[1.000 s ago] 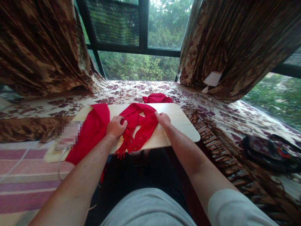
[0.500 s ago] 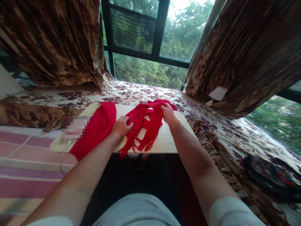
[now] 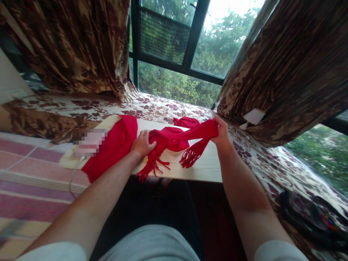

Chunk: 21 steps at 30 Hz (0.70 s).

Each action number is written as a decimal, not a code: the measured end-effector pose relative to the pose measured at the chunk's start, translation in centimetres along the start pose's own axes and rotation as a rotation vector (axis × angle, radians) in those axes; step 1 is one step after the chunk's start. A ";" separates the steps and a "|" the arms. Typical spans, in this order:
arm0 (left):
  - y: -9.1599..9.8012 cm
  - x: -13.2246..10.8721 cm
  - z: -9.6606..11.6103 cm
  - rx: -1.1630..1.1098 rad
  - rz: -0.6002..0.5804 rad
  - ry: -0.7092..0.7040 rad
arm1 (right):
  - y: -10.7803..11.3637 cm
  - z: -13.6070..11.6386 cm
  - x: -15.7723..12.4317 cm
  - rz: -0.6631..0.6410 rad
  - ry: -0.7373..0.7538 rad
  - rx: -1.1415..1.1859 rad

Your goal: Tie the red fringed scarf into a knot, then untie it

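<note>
A red fringed scarf (image 3: 176, 137) lies stretched across a light wooden lap table (image 3: 206, 168). My left hand (image 3: 141, 144) is closed on the scarf near its middle, pressing it to the board. My right hand (image 3: 221, 131) grips the scarf farther along and holds it out to the right, raised off the board, with one fringed end (image 3: 191, 156) hanging below it. The other fringed end (image 3: 148, 168) trails over the table's near edge. A second folded red cloth (image 3: 114, 145) lies flat on the table's left part, beside my left hand.
Another red cloth (image 3: 187, 121) sits just beyond the table. A blurred patch (image 3: 88, 142) covers something at the table's left end, with a white cable (image 3: 72, 177). Brown floral curtains (image 3: 285, 65) flank a window (image 3: 174, 47). A dark bag (image 3: 312, 217) lies at the right.
My right hand has pulled the scarf out to the right and lifted it, so the folded loop is now a stretched length. My left hand stays put. The camera has tilted up and left.
</note>
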<state>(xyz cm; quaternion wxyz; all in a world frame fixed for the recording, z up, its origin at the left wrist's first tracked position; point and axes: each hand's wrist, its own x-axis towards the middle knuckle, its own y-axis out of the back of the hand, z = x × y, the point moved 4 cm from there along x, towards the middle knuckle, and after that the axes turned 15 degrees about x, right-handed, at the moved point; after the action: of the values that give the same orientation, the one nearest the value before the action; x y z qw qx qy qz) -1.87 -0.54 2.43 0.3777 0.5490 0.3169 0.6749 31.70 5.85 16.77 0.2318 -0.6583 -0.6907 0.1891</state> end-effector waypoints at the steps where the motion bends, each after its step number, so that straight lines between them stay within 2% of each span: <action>1: -0.1 0.0 0.0 -0.006 -0.011 -0.004 | 1.0 0.0 0.1 0.035 -0.002 -0.063; 3: -0.3 0.0 0.0 -0.024 -0.033 -0.004 | 3.0 0.7 0.4 0.102 -0.030 -0.299; 6: -0.3 0.0 0.0 -0.049 -0.046 0.005 | 5.2 2.9 0.5 0.102 -0.124 -0.968; 8: -0.1 0.0 0.1 -0.046 -0.040 -0.004 | 5.4 4.4 0.4 0.070 -0.112 -1.412; 10: 0.0 0.0 0.2 -0.032 -0.039 -0.026 | 4.4 5.8 0.1 0.051 0.014 -1.657; 12: 0.1 -0.1 0.2 -0.023 -0.034 -0.050 | 2.2 7.3 -0.4 -0.021 0.175 -1.669; 14: 0.1 -0.1 0.2 -0.015 -0.026 -0.061 | -0.6 9.4 -0.9 -0.207 0.267 -1.571; 18: -0.1 0.0 -0.1 0.008 -0.021 -0.028 | -5.1 13.8 -1.7 -0.642 0.311 -1.425; 20: -0.3 0.0 -0.1 0.010 -0.022 -0.015 | -6.4 15.5 -1.8 -0.776 0.307 -1.428; 21: -0.3 0.0 -0.2 0.008 -0.024 -0.011 | -6.8 16.2 -1.8 -0.790 0.298 -1.442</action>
<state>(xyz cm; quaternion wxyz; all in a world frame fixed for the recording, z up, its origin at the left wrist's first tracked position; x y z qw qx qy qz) -1.96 -0.37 2.14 0.3853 0.5504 0.3238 0.6661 17.00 4.35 7.21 -0.1081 -0.3727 -0.7847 -0.4833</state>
